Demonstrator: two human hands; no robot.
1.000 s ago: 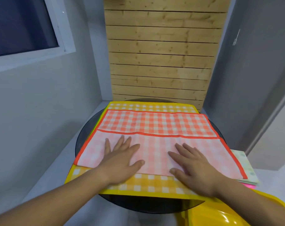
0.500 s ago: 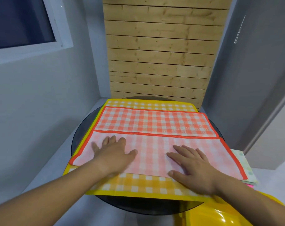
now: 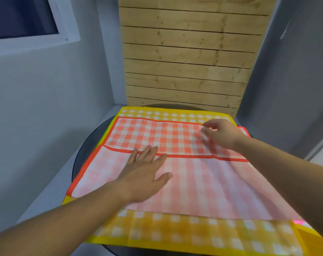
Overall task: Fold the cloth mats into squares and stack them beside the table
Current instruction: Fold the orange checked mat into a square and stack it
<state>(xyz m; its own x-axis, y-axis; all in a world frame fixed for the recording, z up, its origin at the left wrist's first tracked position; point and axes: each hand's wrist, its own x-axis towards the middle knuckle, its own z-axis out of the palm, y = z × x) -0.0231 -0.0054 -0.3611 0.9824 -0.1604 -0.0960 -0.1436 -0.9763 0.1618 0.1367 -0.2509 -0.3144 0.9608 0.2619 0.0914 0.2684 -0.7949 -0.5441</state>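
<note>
A person's view down onto a round dark table [image 3: 81, 160], with a yellow checked cloth mat [image 3: 175, 231] spread on it and an orange checked cloth mat [image 3: 212, 185] on top.

The orange mat looks to be in its first fold. Its near part is turned over toward the far side, pale underside up, and the hem of this flap [image 3: 184, 155] stops short of the mat's far edge, leaving a band of bright checks showing.

The left hand [image 3: 142, 174] lies flat on the flap's left half. Its fingers [image 3: 147, 152] are straight and spread, their tips reaching the hem, and they grip nothing. The right hand [image 3: 219, 135] hovers over the far right of the mat, blurred, with fingers loosely bent and apparently empty.

The next move probably calls for a crosswise fold: pinch one side's two layers together, carry them over to the opposite side, line up the hems and press flat.

There is little room. A wooden slat panel [image 3: 184, 61] stands just beyond the table, and grey walls close in on the left and right. The yellow mat overhangs the table's rim on the near side, so dragging could pull it off. A pink patch [image 3: 298, 222] shows at the near right, too small to identify.
</note>
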